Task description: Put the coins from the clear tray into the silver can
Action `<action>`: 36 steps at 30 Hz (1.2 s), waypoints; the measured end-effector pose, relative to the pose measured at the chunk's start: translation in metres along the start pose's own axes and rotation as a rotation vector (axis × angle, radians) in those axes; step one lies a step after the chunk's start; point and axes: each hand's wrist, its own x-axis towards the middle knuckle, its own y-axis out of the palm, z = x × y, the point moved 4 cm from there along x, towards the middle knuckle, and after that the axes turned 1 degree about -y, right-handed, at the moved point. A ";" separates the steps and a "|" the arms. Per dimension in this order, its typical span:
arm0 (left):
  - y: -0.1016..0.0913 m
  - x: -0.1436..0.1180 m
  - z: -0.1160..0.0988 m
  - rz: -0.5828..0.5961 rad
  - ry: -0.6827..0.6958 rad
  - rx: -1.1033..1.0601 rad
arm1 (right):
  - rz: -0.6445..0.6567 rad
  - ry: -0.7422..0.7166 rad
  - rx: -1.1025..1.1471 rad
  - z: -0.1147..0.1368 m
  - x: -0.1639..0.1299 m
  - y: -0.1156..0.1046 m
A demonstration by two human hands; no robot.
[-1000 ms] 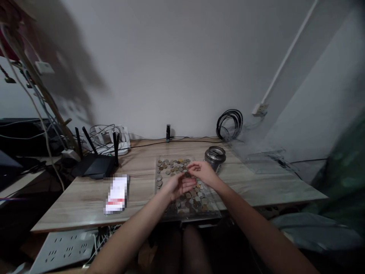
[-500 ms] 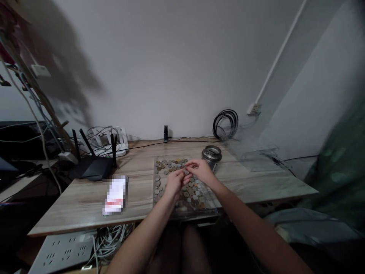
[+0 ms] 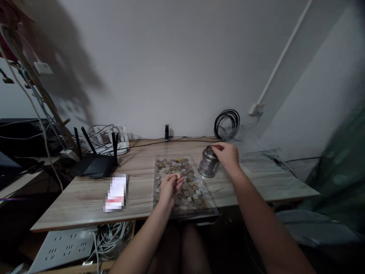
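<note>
Hands apart: left hand pinches coin above loose coins; right hand at metal tin top, grip unclear.

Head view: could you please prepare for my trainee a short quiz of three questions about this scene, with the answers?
1. Which of the person's hands is at the top of the metal tin?
2. True or false: in the picture, the black router stands to the right of the tin.
3. Complete: many ____ are spread across the clear tray.

Key:
1. The right hand.
2. False; it stands to the left.
3. Coins.
</note>
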 end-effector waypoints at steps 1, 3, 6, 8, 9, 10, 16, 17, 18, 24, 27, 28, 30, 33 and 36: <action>-0.003 0.000 0.004 -0.016 -0.045 -0.029 | 0.012 0.038 -0.107 -0.009 0.013 -0.005; -0.008 -0.001 0.009 -0.043 -0.096 -0.062 | 0.097 0.086 -0.271 -0.023 0.032 -0.006; -0.012 -0.001 0.013 -0.039 -0.074 -0.069 | 0.152 0.088 -0.406 -0.031 0.041 0.000; -0.012 -0.001 0.014 -0.039 -0.056 -0.056 | 0.123 0.080 -0.472 -0.031 0.041 0.002; -0.012 -0.002 0.014 -0.043 -0.055 -0.048 | 0.122 0.084 -0.497 -0.030 0.040 0.002; -0.012 -0.002 0.014 -0.046 -0.050 -0.043 | 0.123 0.089 -0.513 -0.028 0.038 0.001; -0.010 -0.002 0.012 -0.018 -0.003 -0.061 | 0.067 -0.203 -0.265 0.024 -0.022 0.007; -0.010 -0.003 0.012 -0.007 -0.008 -0.057 | 0.163 -0.256 -0.152 0.035 -0.042 0.017; -0.009 -0.003 0.013 0.006 -0.013 -0.050 | 0.314 -0.315 -0.053 0.046 -0.063 0.030; -0.006 -0.007 0.014 0.098 0.022 0.072 | 0.424 -0.379 0.030 0.072 -0.111 0.054; -0.006 -0.008 0.013 0.089 0.031 0.109 | 0.316 -0.290 0.020 0.054 -0.065 0.031; -0.007 -0.008 0.013 0.084 0.022 0.108 | 0.230 -0.227 -0.025 0.043 -0.043 0.020; -0.006 -0.007 0.015 0.089 -0.019 0.103 | 0.083 -0.055 -0.202 0.015 -0.001 0.001; -0.005 -0.008 0.016 0.114 -0.065 0.100 | 0.095 0.086 -0.379 -0.018 0.040 -0.009; -0.005 -0.008 0.017 0.120 -0.065 0.087 | 0.168 0.141 -0.456 -0.030 0.048 -0.004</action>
